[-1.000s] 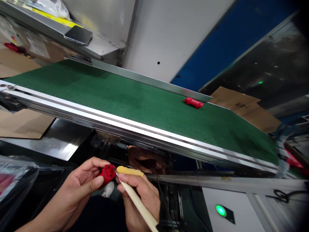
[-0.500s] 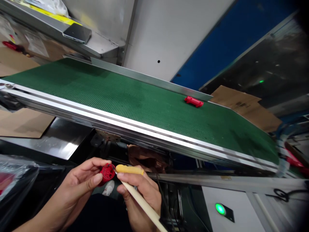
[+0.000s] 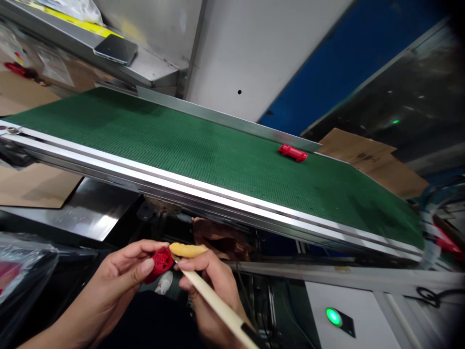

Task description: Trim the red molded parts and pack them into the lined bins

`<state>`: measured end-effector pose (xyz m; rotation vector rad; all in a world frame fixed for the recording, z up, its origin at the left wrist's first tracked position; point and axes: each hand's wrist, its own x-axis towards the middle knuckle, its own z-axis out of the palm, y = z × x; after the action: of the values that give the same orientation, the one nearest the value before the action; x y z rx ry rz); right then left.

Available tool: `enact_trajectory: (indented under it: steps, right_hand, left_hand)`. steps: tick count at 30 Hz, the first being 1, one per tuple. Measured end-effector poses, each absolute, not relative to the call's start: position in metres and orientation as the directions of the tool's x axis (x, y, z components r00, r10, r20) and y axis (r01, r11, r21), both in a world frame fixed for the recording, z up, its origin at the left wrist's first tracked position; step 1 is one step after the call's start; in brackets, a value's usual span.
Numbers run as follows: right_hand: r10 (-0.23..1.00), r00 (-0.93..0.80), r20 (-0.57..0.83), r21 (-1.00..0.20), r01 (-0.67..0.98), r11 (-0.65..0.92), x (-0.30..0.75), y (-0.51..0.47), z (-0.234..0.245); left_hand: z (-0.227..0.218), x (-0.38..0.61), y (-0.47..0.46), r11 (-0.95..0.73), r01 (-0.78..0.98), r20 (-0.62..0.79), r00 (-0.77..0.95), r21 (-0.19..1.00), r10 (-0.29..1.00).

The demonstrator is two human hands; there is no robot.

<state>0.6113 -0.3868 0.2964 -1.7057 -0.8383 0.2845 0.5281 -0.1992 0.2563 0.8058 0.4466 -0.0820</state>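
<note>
My left hand [image 3: 121,269] pinches a round red plastic part [image 3: 163,261] between thumb and fingers. Its open end, with a spoked or webbed inside, faces right toward my other hand. My right hand [image 3: 214,291] is closed around a knife [image 3: 214,303] with a long cream handle and a short metal tip. That tip is at the right rim of the red part; exact contact is hard to make out. A yellow finger cover [image 3: 187,250] sits on a finger of my right hand, right beside the rim.
A green conveyor belt [image 3: 203,145] with metal rails crosses ahead. On it, near the back guard, lies a red tubular part [image 3: 293,153]. A phone [image 3: 116,49] rests on the ledge, cardboard [image 3: 366,160] stands at right, and a lit green button [image 3: 333,316] is lower right.
My right hand and the knife have shifted slightly left, and the yellow-covered finger is now up against the rim. The red part in my left hand has tilted a little.
</note>
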Motion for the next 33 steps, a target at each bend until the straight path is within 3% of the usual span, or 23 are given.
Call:
enact_trajectory:
  steps: [2,4,6,7,9,11,13,17,20,33]
  right_hand:
    - [0.756,0.568,0.324,-0.772,0.621,-0.136,0.619,-0.389,0.301]
    - [0.808,0.477,0.345,-0.66,0.735,-0.153,0.621,-0.389,0.306]
    - [0.781,0.515,0.353,-0.708,0.693,-0.136,0.619,-0.389,0.311]
    - [0.737,0.578,0.35,-0.796,0.598,-0.091,0.616,-0.39,0.312]
    - [0.691,0.693,0.205,-0.97,0.24,0.047,0.61,-0.394,0.314]
    - [0.751,0.66,0.009,-0.974,-0.164,0.156,0.607,-0.4,0.314]
    - [0.786,0.616,-0.047,-0.933,-0.309,0.186,0.609,-0.404,0.313]
    - [0.559,0.818,0.135,-0.99,0.085,0.114,0.617,-0.395,0.308]
    - [0.537,0.797,0.276,-0.957,0.278,0.08,0.615,-0.382,0.305]
    - [0.573,0.759,0.31,-0.949,0.28,0.143,0.61,-0.373,0.302]
  left_hand:
    - [0.258,0.531,-0.199,0.689,0.255,-0.424,0.902,0.679,0.084]
    - [0.26,0.533,-0.198,0.685,0.269,-0.437,0.896,0.677,0.079]
    - [0.26,0.533,-0.197,0.687,0.286,-0.454,0.888,0.668,0.071]
    - [0.261,0.533,-0.197,0.688,0.294,-0.461,0.885,0.664,0.067]
    - [0.261,0.532,-0.196,0.687,0.313,-0.476,0.878,0.656,0.056]
    - [0.261,0.532,-0.196,0.69,0.316,-0.487,0.871,0.651,0.061]
    - [0.261,0.532,-0.196,0.707,0.31,-0.487,0.872,0.636,0.056]
    - [0.259,0.535,-0.199,0.759,0.296,-0.444,0.896,0.579,-0.011]
    - [0.258,0.535,-0.203,0.758,0.315,-0.418,0.906,0.571,-0.062]
    - [0.255,0.531,-0.206,0.755,0.401,-0.513,0.852,0.519,-0.099]
